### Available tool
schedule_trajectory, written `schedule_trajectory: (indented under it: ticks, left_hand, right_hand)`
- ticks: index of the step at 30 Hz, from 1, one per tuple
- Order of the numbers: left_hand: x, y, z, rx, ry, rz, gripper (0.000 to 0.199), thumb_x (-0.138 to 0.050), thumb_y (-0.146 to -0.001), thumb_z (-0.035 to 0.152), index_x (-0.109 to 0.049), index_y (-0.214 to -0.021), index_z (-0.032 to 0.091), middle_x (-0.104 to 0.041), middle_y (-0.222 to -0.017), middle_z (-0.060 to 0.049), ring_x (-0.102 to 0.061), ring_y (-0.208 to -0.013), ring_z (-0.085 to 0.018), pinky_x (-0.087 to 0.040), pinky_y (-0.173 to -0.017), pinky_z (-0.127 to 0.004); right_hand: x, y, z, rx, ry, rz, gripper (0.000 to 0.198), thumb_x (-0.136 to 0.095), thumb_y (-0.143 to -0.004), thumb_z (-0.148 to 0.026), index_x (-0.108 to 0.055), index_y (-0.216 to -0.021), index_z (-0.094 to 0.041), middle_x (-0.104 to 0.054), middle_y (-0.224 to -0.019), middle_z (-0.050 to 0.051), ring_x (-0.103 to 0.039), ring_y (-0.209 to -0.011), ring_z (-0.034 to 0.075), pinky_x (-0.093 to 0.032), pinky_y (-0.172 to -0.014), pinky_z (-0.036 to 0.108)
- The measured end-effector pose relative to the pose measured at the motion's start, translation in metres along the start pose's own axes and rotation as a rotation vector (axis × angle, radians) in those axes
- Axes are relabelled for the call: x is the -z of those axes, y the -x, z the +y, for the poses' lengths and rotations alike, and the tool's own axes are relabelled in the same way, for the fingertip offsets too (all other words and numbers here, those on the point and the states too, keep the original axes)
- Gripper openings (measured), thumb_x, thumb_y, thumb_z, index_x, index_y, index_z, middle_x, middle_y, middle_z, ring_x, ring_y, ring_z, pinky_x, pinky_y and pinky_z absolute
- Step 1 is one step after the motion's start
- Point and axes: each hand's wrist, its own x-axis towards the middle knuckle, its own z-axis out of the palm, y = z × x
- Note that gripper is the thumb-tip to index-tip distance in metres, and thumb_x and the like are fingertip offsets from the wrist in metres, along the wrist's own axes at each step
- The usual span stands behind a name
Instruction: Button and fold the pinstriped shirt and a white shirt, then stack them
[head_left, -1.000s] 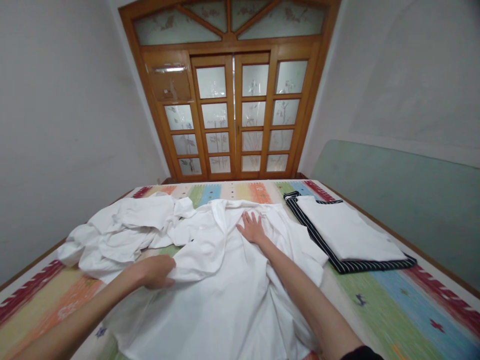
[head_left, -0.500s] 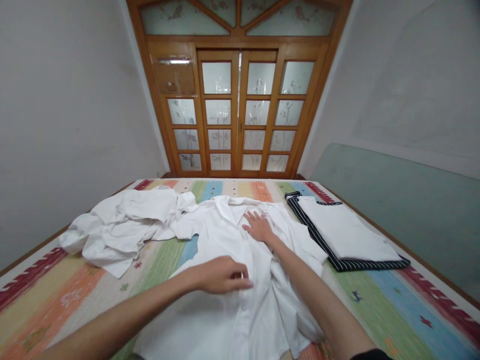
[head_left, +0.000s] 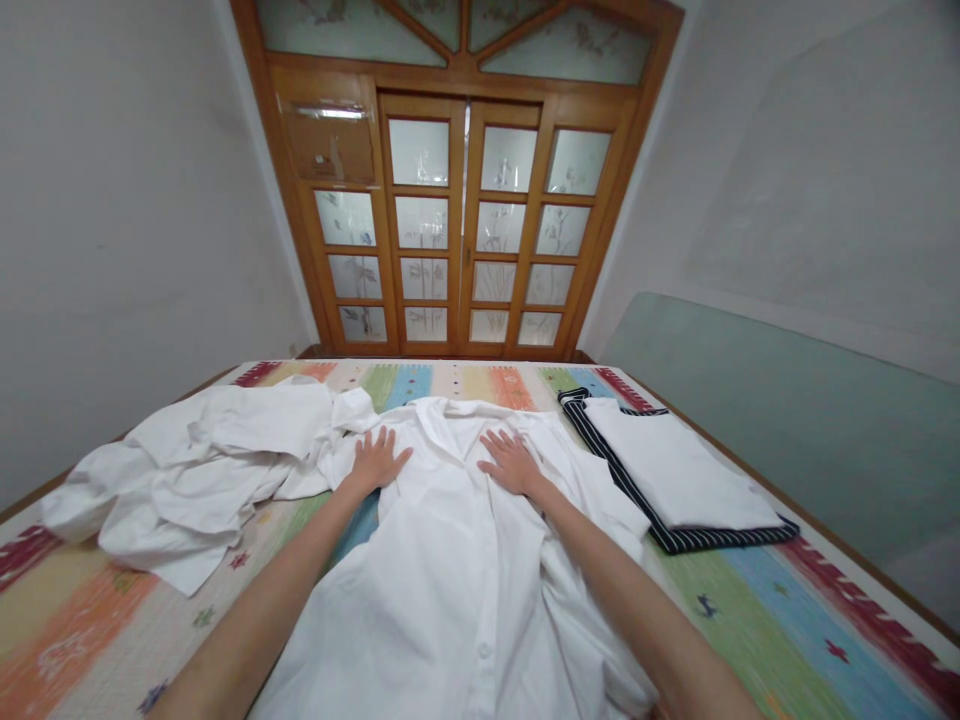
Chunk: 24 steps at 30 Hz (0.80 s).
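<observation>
A white button-up shirt [head_left: 442, 540] lies spread on the bed, its collar pointing away from me and its button strip running down the middle. My left hand [head_left: 379, 460] rests flat on the shirt's left shoulder area, fingers spread. On the other side of the collar, my right hand [head_left: 510, 460] also lies flat on the fabric with its fingers apart. Wrinkles run along the shirt's right side, near my right forearm. Neither hand grips the cloth.
Crumpled white clothing [head_left: 217, 450] lies to the left, touching the shirt's sleeve area. At right sits a folded white garment [head_left: 675, 465] on a black striped one [head_left: 720, 540]. A colourful striped bedspread [head_left: 90, 640] lies underneath. Wooden glazed doors [head_left: 465, 220] stand beyond.
My left hand has moved forward and left from above the shirt's middle, opening out flat on its left shoulder area. My right hand stays on the shirt. The view has shifted slightly.
</observation>
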Motion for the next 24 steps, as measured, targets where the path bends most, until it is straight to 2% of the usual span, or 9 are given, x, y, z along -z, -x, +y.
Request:
schedule_trajectory:
  ticks: [7, 13, 19, 24]
  left_hand:
    - [-0.003, -0.015, -0.013, 0.022, 0.034, 0.003, 0.072, -0.017, -0.095, 0.057, -0.023, -0.152, 0.013, -0.017, -0.159, -0.016, -0.014, -0.146, -0.038, -0.019, -0.113, -0.054]
    - [-0.002, -0.017, -0.022, 0.018, 0.055, 0.02, 0.076, -0.019, -0.094, 0.061, -0.024, -0.152, 0.012, -0.017, -0.16, -0.012, -0.013, -0.147, -0.033, -0.015, -0.117, -0.044]
    - [-0.004, -0.016, -0.021, 0.029, 0.056, 0.067, 0.074, -0.022, -0.095, 0.059, -0.026, -0.151, 0.011, -0.022, -0.158, -0.013, -0.015, -0.146, -0.031, -0.015, -0.117, -0.044]
    - [-0.007, -0.016, -0.02, 0.029, 0.045, 0.108, 0.074, -0.021, -0.095, 0.059, -0.029, -0.15, 0.011, -0.026, -0.157, -0.013, -0.017, -0.146, -0.031, -0.017, -0.117, -0.046]
  right_hand:
    - [0.001, -0.001, 0.024, 0.091, -0.111, 0.004, 0.065, -0.034, -0.095, -0.058, -0.038, -0.147, -0.02, -0.031, -0.155, 0.007, -0.026, -0.144, 0.027, -0.018, -0.117, 0.048]
    - [-0.001, -0.001, 0.049, 0.126, -0.176, 0.065, 0.058, -0.041, -0.094, -0.051, -0.046, -0.143, -0.02, -0.041, -0.15, 0.007, -0.033, -0.141, 0.023, -0.024, -0.116, 0.042]
    - [-0.002, -0.001, 0.042, 0.039, -0.165, 0.062, 0.055, -0.041, -0.094, -0.048, -0.049, -0.141, -0.019, -0.043, -0.149, 0.007, -0.035, -0.14, 0.023, -0.025, -0.116, 0.043]
    - [0.001, -0.003, 0.033, 0.002, -0.144, 0.049, 0.05, -0.041, -0.095, -0.039, -0.049, -0.139, -0.015, -0.045, -0.148, 0.009, -0.036, -0.139, 0.023, -0.024, -0.115, 0.041]
